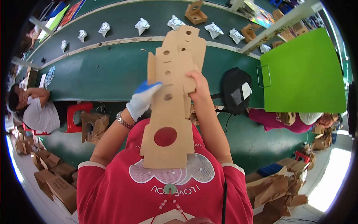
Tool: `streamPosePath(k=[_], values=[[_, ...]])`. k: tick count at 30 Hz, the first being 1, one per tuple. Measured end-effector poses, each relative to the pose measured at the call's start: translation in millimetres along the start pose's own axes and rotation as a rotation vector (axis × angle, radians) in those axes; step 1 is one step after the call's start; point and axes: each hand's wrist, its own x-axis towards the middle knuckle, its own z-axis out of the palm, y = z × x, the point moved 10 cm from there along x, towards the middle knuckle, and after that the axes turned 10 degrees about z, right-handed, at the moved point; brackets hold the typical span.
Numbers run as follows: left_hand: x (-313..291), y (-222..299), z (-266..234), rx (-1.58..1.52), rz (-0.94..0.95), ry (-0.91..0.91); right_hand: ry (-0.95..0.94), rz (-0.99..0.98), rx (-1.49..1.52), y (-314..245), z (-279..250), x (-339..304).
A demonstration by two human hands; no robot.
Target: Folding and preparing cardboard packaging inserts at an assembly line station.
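A flat, die-cut brown cardboard box blank (167,112) hangs upright before my chest, with slots, small round holes and one large round hole near its lower end. Behind its upper right part shows more brown cardboard (194,41); I cannot tell whether it is a second blank. My left hand (143,100), in a white glove with blue fingertips, is closed on the blank's left edge, thumb on the front face. Bare, my right hand (199,86) grips the right edge around a side flap, its other fingers hidden behind the cardboard.
Beyond the green worktable (100,80), several white-wrapped items (141,26) and an open cardboard box (195,14) stand on a dark conveyor belt (123,31). A black bag (236,89) and a bright green board (302,74) are on the right. People sit at both sides; a red stool (76,115) stands left.
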Motion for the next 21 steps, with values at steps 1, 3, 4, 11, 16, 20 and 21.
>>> streamPosePath(k=[1, 3, 4, 11, 16, 20, 21], values=[[-5.9, 10.7, 9.0, 0.077, 0.086, -0.008, -0.072, -0.081, -0.06, -4.8, 9.3, -8.1], [-16.7, 25.3, 6.6, 0.153, 0.169, -0.002, -0.012, -0.031, -0.133, 11.3, 12.6, -21.4], [-18.3, 45.9, 11.8, 0.026, 0.334, -0.074, -0.056, -0.084, -0.189, 14.6, 21.0, -29.9], [-33.2, 70.3, 22.6, -0.232, 0.26, -0.165, -0.236, -0.105, -0.455, 48.3, 49.9, -69.2], [-40.3, 45.6, 50.2, -0.233, 0.089, -0.089, -0.142, -0.04, -0.3, 38.2, 23.5, -57.3], [-33.0, 37.7, 27.8, -0.093, 0.263, 0.082, 0.011, -0.151, -0.294, 27.5, 12.5, -64.1], [-31.0, 35.5, 31.4, -0.085, 0.253, 0.07, 0.029, -0.149, -0.266, 27.4, 9.7, -65.6]])
